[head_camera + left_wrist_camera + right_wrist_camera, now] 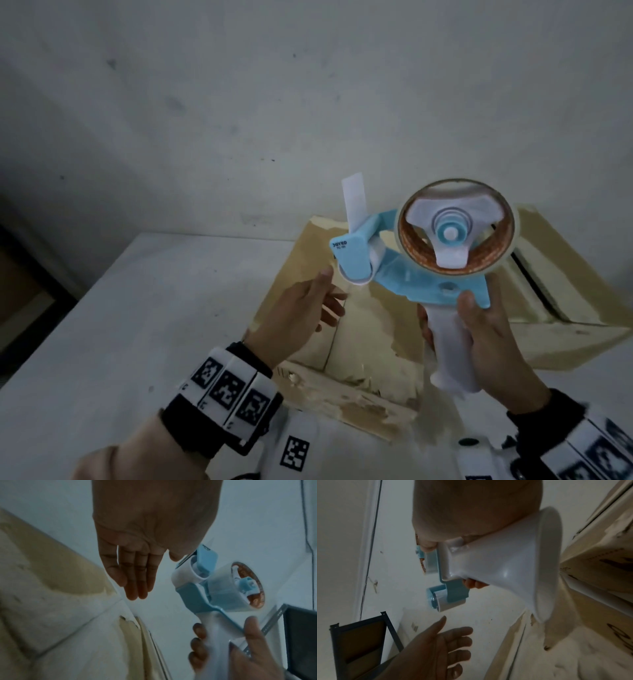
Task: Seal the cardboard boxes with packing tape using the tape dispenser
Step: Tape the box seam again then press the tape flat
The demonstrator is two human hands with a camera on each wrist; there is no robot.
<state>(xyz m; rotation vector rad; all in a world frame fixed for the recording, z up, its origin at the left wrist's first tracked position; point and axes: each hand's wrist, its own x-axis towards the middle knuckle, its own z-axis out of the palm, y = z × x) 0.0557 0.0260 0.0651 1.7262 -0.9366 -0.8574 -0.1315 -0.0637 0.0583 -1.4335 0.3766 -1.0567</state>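
Tape dispenser [407, 260] held above the cardboard box [359, 329] on the table [137, 308], right hand [489, 346] clamped round its white handle; left hand [298, 318] beside the roller, fingers straight, holding nothing.

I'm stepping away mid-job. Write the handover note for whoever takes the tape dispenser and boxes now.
Right hand grips the tape dispenser by its white handle, held up above the near cardboard box.
Left hand is open, fingers straight, just short of the dispenser's roller end, holding nothing.
A second cardboard box sits behind.
Done: no fresh strip is visibly laid.
Left: pull the tape end, seal both boxes.
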